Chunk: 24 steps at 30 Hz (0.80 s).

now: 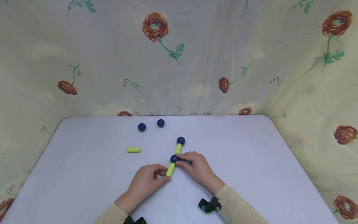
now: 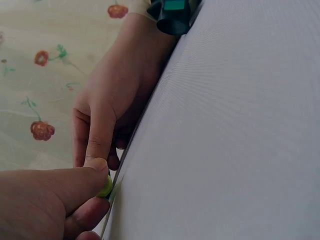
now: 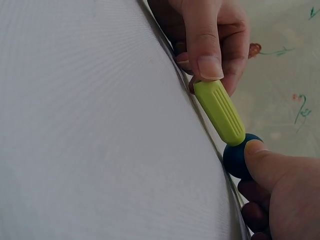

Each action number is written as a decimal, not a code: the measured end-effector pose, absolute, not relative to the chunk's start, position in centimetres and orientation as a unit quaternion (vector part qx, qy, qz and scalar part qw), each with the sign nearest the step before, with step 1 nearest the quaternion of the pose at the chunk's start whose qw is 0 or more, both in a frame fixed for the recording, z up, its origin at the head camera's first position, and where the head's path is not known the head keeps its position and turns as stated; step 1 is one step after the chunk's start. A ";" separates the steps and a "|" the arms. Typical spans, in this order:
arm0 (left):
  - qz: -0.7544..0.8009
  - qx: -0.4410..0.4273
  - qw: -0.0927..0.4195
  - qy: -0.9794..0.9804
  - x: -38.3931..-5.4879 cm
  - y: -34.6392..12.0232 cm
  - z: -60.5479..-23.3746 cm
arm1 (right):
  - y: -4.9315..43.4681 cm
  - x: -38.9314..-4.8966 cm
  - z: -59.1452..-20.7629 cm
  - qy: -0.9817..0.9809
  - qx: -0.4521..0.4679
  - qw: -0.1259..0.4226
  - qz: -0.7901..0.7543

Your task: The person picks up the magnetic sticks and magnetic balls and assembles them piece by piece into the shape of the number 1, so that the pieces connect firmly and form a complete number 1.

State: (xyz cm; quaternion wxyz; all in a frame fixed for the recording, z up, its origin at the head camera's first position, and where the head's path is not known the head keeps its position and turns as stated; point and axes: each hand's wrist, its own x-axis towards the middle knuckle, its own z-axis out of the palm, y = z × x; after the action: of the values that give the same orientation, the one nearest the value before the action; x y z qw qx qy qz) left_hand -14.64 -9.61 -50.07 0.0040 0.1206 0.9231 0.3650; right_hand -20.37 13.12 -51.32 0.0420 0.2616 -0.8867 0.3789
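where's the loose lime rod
In the head view, the loose lime rod lies left of centre, below the leftmost blue ball and above the left hand.

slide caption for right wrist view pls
Left hand pinches one end of a lime-green stick; right hand holds a blue ball at its other end.
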 end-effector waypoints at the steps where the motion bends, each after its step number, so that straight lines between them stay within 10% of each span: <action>1: 0.366 0.121 0.002 0.923 -14.7 -9.6 -50.1 | 13.1 -20.4 -51.3 -0.885 0.262 0.043 0.381; 24: 0.359 0.104 -0.013 0.928 -15.3 -10.7 -49.6 | 13.0 -20.9 -51.2 -0.890 0.268 0.039 0.368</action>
State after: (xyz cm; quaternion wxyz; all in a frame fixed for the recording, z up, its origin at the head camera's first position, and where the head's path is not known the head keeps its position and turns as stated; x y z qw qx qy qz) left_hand -15.29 -10.72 -49.63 -0.0128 0.1036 0.9275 0.3589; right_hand -20.91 13.01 -51.22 0.0388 0.2678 -0.8898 0.3675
